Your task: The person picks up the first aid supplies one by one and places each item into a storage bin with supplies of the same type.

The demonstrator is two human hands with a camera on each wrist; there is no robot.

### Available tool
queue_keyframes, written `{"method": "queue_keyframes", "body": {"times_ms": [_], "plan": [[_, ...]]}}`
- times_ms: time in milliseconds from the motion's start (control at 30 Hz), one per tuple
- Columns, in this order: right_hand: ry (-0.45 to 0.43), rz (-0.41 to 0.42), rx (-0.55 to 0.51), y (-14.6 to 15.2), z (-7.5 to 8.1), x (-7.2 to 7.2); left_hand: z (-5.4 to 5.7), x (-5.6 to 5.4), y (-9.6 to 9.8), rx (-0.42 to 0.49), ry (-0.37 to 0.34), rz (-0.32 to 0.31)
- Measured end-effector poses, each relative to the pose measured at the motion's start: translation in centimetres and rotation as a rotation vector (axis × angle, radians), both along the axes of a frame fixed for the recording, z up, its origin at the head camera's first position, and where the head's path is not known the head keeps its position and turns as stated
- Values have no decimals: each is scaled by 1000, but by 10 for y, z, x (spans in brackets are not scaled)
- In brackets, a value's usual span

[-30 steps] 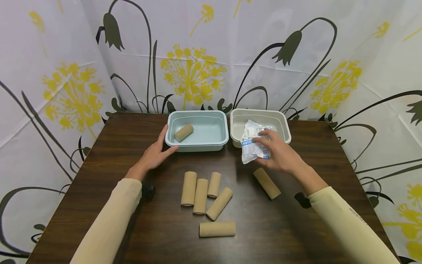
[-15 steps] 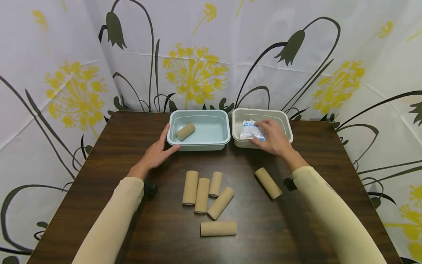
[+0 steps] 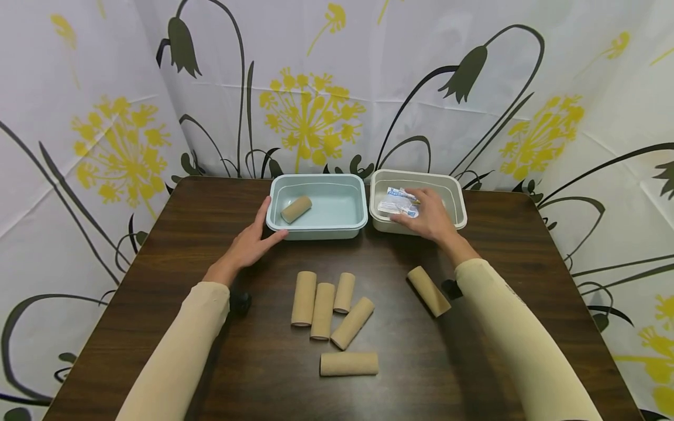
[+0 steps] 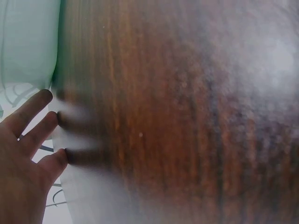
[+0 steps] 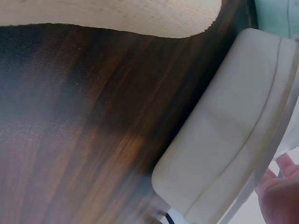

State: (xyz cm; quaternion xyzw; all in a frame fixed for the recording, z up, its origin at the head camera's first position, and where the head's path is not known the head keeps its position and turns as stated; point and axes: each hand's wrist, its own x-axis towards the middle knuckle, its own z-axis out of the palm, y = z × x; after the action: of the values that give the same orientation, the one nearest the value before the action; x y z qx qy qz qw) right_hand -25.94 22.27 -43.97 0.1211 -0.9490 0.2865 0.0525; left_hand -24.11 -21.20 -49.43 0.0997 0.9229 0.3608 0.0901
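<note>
My right hand (image 3: 434,216) is over the cream plastic bin (image 3: 387,224), holding a white plastic packet with blue print (image 3: 396,202) by its right side. The packet lies within the bin's rim in the head view. In the right wrist view the bin's outer wall (image 5: 219,126) hides most of that hand. My left hand (image 3: 247,245) rests at the left end of the light blue bin (image 3: 332,235), fingers straight along the side and thumb at the front rim. One short cardboard tube (image 3: 296,209) lies inside the blue bin.
Several cardboard tubes lie on the dark wooden table (image 3: 253,374): a cluster (image 3: 322,311) in the middle, one sideways tube (image 3: 349,364) nearer the front, and a slanted tube (image 3: 429,291) by the right forearm. A flowered curtain (image 3: 389,76) hangs behind the table.
My right hand has moved left and away from me, carrying the packet from above the cream bin's front edge down into it. The left hand stays at the blue bin.
</note>
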Motion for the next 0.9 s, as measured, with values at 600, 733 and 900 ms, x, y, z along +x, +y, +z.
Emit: {"method": "queue_keyframes", "body": {"times_ms": [600, 733, 900], "plan": [[127, 86, -1, -2, 0, 77, -2, -1, 1, -2, -4, 0], [100, 108, -40, 4, 0, 103, -1, 0, 0, 3, -8, 6], [22, 127, -45, 20, -16, 131, -1, 0, 0, 2, -15, 3]]}}
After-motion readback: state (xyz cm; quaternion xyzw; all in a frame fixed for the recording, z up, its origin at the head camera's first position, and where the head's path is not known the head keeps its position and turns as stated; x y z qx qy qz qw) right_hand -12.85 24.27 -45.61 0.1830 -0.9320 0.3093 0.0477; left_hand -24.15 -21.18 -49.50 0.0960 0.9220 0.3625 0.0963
